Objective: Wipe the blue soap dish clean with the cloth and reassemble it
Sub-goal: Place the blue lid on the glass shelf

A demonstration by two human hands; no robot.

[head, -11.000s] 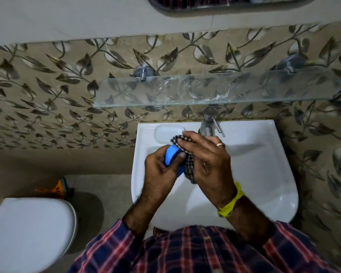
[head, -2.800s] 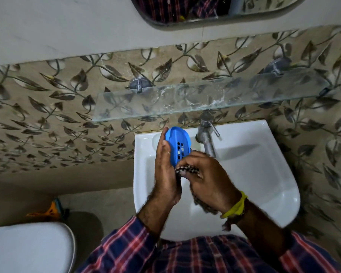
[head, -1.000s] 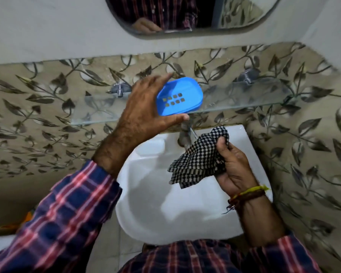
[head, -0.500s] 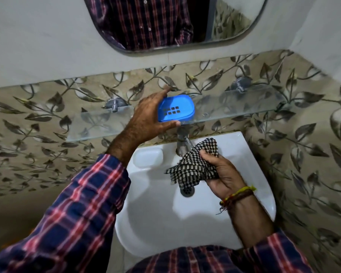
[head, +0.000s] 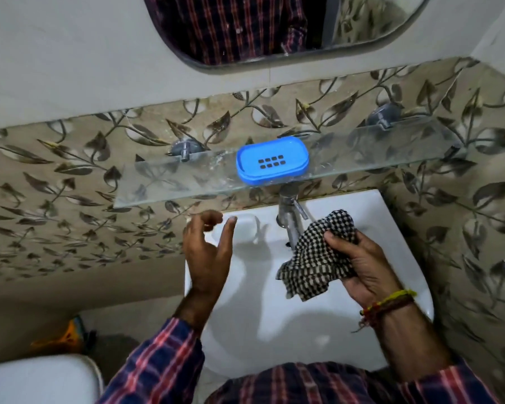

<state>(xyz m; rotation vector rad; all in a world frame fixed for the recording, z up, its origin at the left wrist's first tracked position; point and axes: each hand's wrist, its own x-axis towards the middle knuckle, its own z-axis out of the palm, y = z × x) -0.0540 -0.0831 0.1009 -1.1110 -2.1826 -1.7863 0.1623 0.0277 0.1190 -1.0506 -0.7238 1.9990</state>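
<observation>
This is a home bathroom. There is a white sink [head: 391, 228] with a tap [head: 289, 211], a toilet [head: 35, 380], a mirror [head: 274, 30] and a glass shelf [head: 172, 182].

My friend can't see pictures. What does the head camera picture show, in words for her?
A blue soap dish sits on a glass shelf above a white sink and tap. Below it, the person's left hand is open and holding nothing, while the right hand holds a black-and-white checked cloth over the sink.

One soap dish [head: 272, 160], one cloth [head: 315, 258], one tap [head: 290, 217], two hands.
</observation>
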